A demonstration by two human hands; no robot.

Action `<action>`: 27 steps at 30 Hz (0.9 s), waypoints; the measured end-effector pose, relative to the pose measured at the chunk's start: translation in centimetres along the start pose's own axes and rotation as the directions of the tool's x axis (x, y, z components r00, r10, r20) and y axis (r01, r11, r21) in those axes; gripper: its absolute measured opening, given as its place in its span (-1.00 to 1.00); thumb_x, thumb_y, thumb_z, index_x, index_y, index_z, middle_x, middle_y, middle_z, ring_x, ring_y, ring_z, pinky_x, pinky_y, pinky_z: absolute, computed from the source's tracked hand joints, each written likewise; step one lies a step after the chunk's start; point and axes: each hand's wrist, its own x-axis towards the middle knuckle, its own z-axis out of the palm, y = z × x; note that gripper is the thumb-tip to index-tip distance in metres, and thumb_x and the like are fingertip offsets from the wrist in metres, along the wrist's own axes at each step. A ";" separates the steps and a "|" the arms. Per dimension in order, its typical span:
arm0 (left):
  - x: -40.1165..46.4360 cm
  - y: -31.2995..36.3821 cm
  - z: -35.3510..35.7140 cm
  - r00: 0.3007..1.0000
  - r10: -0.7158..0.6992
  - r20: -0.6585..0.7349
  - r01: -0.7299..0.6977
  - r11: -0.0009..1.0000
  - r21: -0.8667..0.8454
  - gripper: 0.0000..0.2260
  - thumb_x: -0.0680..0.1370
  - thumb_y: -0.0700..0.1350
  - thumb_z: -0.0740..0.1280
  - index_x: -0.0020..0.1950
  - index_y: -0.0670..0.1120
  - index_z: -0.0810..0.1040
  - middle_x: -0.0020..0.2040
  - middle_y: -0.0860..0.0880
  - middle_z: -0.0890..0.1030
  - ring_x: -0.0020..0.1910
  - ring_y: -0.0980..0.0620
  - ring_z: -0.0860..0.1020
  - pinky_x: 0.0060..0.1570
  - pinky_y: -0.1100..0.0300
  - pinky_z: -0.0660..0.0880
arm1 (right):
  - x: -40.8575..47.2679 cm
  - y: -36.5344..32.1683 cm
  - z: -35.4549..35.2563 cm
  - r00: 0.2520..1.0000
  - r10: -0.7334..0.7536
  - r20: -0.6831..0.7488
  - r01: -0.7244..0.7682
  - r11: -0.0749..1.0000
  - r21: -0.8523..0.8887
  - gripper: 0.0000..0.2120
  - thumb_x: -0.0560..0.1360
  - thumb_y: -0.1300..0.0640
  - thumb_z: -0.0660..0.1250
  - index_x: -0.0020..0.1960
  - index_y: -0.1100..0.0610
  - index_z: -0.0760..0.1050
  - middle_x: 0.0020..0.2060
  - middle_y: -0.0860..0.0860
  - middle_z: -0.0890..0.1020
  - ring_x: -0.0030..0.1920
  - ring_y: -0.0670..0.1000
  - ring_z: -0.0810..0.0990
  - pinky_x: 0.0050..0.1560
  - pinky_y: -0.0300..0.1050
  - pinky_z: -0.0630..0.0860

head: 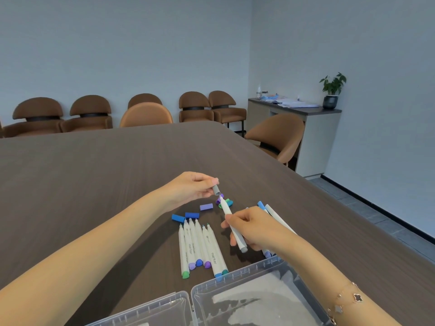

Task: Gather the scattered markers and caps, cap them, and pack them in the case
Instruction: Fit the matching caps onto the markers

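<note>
We are at the capping step: our left hand [193, 187] pinches a grey cap [216, 189] just above the tip of the marker [231, 222] gripped in our right hand [251, 228], mid-frame over the counter [94, 175]. Next, we judge, line them up and press. Barrels in the row [202, 249] below read "marker". The open case [247, 300] waits at bottom.

Beyond my dark wood-grain table [94, 165], brown chairs [89, 114] line the pale wall [117, 43] beside a cabinet [313, 128] bearing a potted plant [332, 89].
</note>
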 end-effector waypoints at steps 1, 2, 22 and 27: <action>0.0 -0.1 0.0 1.000 0.000 0.010 0.000 1.000 0.007 -0.78 0.55 -0.07 0.32 0.14 -0.11 0.61 0.03 -0.05 0.62 -0.02 0.06 0.60 -0.04 0.34 0.56 | 0.0 0.0 0.0 1.000 0.001 -0.001 -0.001 1.000 -0.003 -0.70 0.60 -0.06 0.15 0.08 0.05 0.59 -0.30 -0.05 0.58 -0.45 -0.11 0.42 -0.54 -0.39 0.29; 0.0 -0.2 0.0 1.000 0.000 0.019 0.000 1.000 0.012 -0.80 0.55 -0.07 0.32 0.12 -0.09 0.61 0.04 -0.04 0.62 -0.02 0.06 0.60 -0.03 0.33 0.56 | 0.0 0.0 0.0 1.000 0.005 0.002 -0.005 1.000 -0.005 -0.70 0.60 -0.06 0.15 0.08 0.05 0.59 -0.30 -0.05 0.58 -0.46 -0.11 0.42 -0.54 -0.39 0.28; -0.1 0.4 1.4 1.000 -0.008 -0.003 0.008 0.999 0.051 -0.88 0.48 -0.03 0.41 -0.14 -0.07 0.66 -0.19 0.03 0.66 -0.29 0.19 0.62 -0.26 0.40 0.53 | -0.2 -0.7 -0.5 0.996 0.059 -0.064 -0.047 0.982 0.185 -0.71 0.60 0.01 0.18 0.07 0.13 0.61 -0.34 -0.02 0.53 -0.38 -0.11 0.44 -0.45 -0.32 0.34; 0.0 -0.5 2.3 1.000 -0.010 -0.027 0.012 0.996 0.084 -0.87 0.48 -0.02 0.41 -0.17 -0.06 0.67 -0.22 0.01 0.66 -0.26 0.15 0.61 -0.16 0.33 0.55 | 0.0 -0.9 0.0 0.988 0.140 -0.064 -0.122 0.966 0.228 -0.73 0.59 0.00 0.21 0.05 0.13 0.60 -0.30 -0.01 0.54 -0.33 -0.08 0.48 -0.41 -0.30 0.39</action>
